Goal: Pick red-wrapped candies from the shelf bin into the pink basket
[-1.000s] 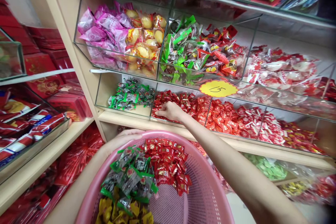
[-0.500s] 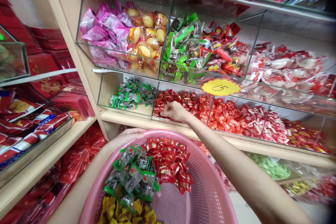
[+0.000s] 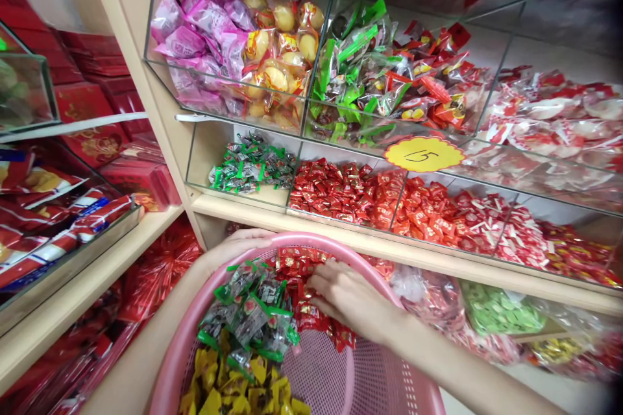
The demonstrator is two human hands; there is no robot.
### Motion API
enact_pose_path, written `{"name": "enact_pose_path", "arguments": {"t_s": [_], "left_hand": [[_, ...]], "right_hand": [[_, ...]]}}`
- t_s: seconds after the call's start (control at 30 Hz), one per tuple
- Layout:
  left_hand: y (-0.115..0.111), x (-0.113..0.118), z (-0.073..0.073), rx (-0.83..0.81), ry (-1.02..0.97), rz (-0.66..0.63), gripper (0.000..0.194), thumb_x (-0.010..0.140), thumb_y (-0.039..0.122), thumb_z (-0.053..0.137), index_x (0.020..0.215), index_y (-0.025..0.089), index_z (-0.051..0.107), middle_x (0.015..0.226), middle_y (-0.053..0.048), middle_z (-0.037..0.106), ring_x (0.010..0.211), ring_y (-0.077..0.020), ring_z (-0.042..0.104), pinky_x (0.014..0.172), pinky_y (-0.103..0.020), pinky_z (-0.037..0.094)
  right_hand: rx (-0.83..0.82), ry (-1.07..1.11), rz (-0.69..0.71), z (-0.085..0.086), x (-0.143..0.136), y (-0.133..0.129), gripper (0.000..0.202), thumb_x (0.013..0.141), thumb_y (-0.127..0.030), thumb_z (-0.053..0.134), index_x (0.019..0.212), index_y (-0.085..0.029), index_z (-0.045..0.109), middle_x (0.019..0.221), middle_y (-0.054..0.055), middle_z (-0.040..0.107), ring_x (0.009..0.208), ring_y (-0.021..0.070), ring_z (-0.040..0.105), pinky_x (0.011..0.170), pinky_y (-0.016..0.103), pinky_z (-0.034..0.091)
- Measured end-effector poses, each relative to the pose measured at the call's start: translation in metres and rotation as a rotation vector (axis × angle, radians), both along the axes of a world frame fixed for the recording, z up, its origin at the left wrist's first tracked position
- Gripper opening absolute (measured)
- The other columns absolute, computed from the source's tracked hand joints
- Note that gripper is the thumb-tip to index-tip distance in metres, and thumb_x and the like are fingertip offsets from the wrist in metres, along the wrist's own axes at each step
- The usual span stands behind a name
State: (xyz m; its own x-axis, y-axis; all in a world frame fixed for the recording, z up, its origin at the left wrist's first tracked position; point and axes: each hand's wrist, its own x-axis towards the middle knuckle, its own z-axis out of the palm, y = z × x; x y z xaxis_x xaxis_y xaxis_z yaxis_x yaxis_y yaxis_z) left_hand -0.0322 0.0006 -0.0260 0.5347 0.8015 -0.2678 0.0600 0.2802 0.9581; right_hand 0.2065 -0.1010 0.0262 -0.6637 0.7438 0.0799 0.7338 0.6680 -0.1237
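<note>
A pink perforated basket (image 3: pixel 413 363) holds green-and-clear wrapped candies (image 3: pixel 253 311), yellow wrapped candies (image 3: pixel 233 379) and red wrapped candies (image 3: pixel 296 262). My left hand (image 3: pixel 238 248) grips the basket's far left rim, its fingers lying over the edge. Inside the basket, my right hand (image 3: pixel 343 295) is over the red candies, fingers slightly spread and pointing left; no candy shows between them, and the fingertips touch or nearly touch the pile.
Beyond the basket, a glass-fronted shelf bin (image 3: pixel 335 191) holds small red candies, beside green ones (image 3: pixel 253 165). Larger wrapped sweets fill the bin above, with a yellow price tag (image 3: pixel 424 154). Bagged candies (image 3: pixel 501 311) lie below the shelf; packed snacks (image 3: pixel 63 227) stand left.
My right hand has come down from the shelf bin of red candies into the basket, and its closed fingers have opened. My left hand stays on the rim. The view has shifted slightly.
</note>
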Motion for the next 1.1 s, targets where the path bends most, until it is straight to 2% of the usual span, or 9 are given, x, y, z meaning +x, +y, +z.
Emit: {"name": "enact_pose_path", "arguments": {"t_s": [0.13, 0.27, 0.43, 0.7, 0.83, 0.93, 1.03, 1.1], "left_hand": [[0.002, 0.000, -0.002, 0.026, 0.035, 0.013, 0.049, 0.069, 0.033, 0.066, 0.112, 0.012, 0.059, 0.104, -0.008, 0.066, 0.096, -0.0261, 0.059, 0.086, -0.033, 0.042], [0.006, 0.001, -0.005, 0.022, 0.037, 0.012, 0.050, 0.066, 0.033, 0.068, 0.111, 0.013, 0.059, 0.104, -0.008, 0.066, 0.096, -0.0249, 0.059, 0.087, -0.033, 0.042], [0.005, 0.001, -0.004, 0.000, 0.011, 0.013, 0.045, 0.067, 0.031, 0.068, 0.108, 0.012, 0.061, 0.101, -0.007, 0.067, 0.091, -0.0231, 0.061, 0.085, -0.032, 0.042], [0.004, 0.001, -0.002, -0.011, -0.006, 0.012, 0.047, 0.067, 0.031, 0.068, 0.109, 0.011, 0.060, 0.100, -0.008, 0.067, 0.091, -0.0230, 0.061, 0.084, -0.031, 0.043], [0.004, -0.001, -0.004, -0.009, 0.003, 0.010, 0.047, 0.067, 0.032, 0.068, 0.109, 0.013, 0.060, 0.100, -0.008, 0.067, 0.092, -0.0238, 0.061, 0.082, -0.031, 0.044], [0.004, -0.001, -0.004, -0.006, 0.000, 0.013, 0.046, 0.068, 0.033, 0.067, 0.109, 0.013, 0.060, 0.100, -0.007, 0.067, 0.090, -0.0234, 0.061, 0.079, -0.031, 0.045], [0.003, 0.000, -0.002, -0.022, -0.006, 0.028, 0.048, 0.065, 0.032, 0.068, 0.109, 0.013, 0.061, 0.098, -0.007, 0.068, 0.087, -0.0228, 0.062, 0.077, -0.031, 0.045], [0.001, 0.001, 0.001, -0.045, -0.014, 0.041, 0.049, 0.064, 0.031, 0.069, 0.108, 0.013, 0.061, 0.097, -0.007, 0.068, 0.087, -0.0226, 0.062, 0.079, -0.031, 0.045]], "right_hand": [[0.118, -0.122, 0.024, -0.020, -0.009, -0.003, 0.010, 0.083, -0.018, 0.049, 0.077, -0.017, 0.056, 0.076, 0.002, 0.058, 0.077, 0.0154, 0.050, 0.068, 0.029, 0.036], [0.229, -0.160, 0.087, -0.031, -0.018, -0.001, 0.008, 0.082, -0.018, 0.052, 0.076, -0.017, 0.056, 0.075, 0.002, 0.057, 0.078, 0.0163, 0.049, 0.066, 0.029, 0.035], [0.240, -0.192, 0.044, -0.034, -0.024, 0.001, 0.008, 0.081, -0.018, 0.055, 0.073, -0.017, 0.055, 0.076, 0.001, 0.055, 0.074, 0.0158, 0.048, 0.062, 0.029, 0.035], [0.206, -0.222, -0.019, -0.035, -0.028, 0.007, 0.004, 0.081, -0.018, 0.053, 0.077, -0.017, 0.055, 0.082, 0.003, 0.056, 0.077, 0.0168, 0.050, 0.065, 0.030, 0.039], [0.134, -0.150, -0.026, -0.023, -0.028, 0.001, 0.012, 0.080, -0.029, 0.056, 0.077, -0.017, 0.056, 0.082, 0.003, 0.056, 0.078, 0.0171, 0.050, 0.066, 0.030, 0.039], [0.086, -0.004, -0.030, 0.001, -0.023, 0.011, 0.022, 0.082, -0.038, 0.051, 0.079, -0.017, 0.057, 0.081, 0.004, 0.056, 0.077, 0.0161, 0.051, 0.066, 0.028, 0.039], [0.101, 0.172, -0.069, 0.028, -0.011, 0.047, 0.024, 0.087, -0.034, 0.042, 0.085, -0.016, 0.058, 0.083, 0.005, 0.056, 0.077, 0.0146, 0.051, 0.066, 0.026, 0.038], [0.150, 0.257, -0.148, 0.037, 0.001, 0.082, 0.020, 0.086, -0.030, 0.043, 0.088, -0.017, 0.058, 0.086, 0.005, 0.057, 0.077, 0.0138, 0.052, 0.066, 0.025, 0.038]]}}
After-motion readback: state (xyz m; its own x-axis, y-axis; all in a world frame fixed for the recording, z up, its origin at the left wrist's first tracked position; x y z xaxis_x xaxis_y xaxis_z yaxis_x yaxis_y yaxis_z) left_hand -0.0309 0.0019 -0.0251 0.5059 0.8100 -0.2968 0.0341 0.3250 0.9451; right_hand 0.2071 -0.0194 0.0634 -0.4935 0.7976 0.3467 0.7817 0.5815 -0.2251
